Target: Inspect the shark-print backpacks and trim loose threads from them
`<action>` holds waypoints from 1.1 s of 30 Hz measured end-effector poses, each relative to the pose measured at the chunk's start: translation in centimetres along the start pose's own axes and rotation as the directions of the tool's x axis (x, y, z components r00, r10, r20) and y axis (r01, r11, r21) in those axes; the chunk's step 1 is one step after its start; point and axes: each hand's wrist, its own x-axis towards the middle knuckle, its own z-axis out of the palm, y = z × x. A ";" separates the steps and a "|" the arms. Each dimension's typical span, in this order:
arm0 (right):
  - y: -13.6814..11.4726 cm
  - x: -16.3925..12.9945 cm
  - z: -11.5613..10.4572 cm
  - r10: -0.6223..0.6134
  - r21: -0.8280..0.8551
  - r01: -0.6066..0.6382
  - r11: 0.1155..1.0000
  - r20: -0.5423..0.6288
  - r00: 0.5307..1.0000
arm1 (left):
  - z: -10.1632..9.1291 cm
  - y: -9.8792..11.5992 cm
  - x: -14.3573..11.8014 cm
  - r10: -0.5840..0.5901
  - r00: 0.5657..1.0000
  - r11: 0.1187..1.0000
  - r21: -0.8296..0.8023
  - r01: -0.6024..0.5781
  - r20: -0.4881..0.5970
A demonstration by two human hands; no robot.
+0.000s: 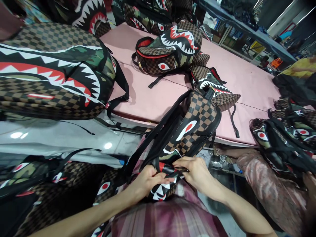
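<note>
A brown-and-black checkered backpack (201, 115) with a printed eye and shark teeth leans between the pink table and my lap. My left hand (150, 179) is closed, pinching the black edge of the backpack near a red-lined gap. Facing it, my right hand (196, 171) is closed too, its fingers gripping the same dark edge at the right side. The backpack's black straps (145, 138) stretch up along its left side. My fingers hide part of the edge, so I cannot tell whether a zipper lies there.
A pink table (138, 95) bears a large shark-print backpack (56, 72) at left and smaller bags (170, 49) farther back. More bags (56, 187) lie low at left. At right, another person's patterned trouser leg (261, 177) shows beside more bags (278, 141).
</note>
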 end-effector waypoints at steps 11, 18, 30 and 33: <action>-1.0 2.4 1.1 0.183 -0.045 -0.189 0.981 -0.106 0.977 | 0.0 -0.7 1.4 0.175 0.984 0.984 0.008 -0.175 0.016; -1.0 2.0 1.6 0.183 0.075 -0.170 0.983 -0.239 0.954 | -0.4 0.1 0.6 0.172 0.985 0.985 0.024 -0.173 0.014; -0.6 1.2 0.3 0.065 0.146 -0.029 0.989 -0.249 0.966 | 0.3 0.6 0.5 0.112 0.994 0.992 0.054 -0.110 -0.021; -1.6 1.4 -0.4 0.034 0.000 -0.035 0.999 -0.199 0.979 | 0.5 0.5 0.7 0.163 0.987 0.984 0.079 -0.162 -0.007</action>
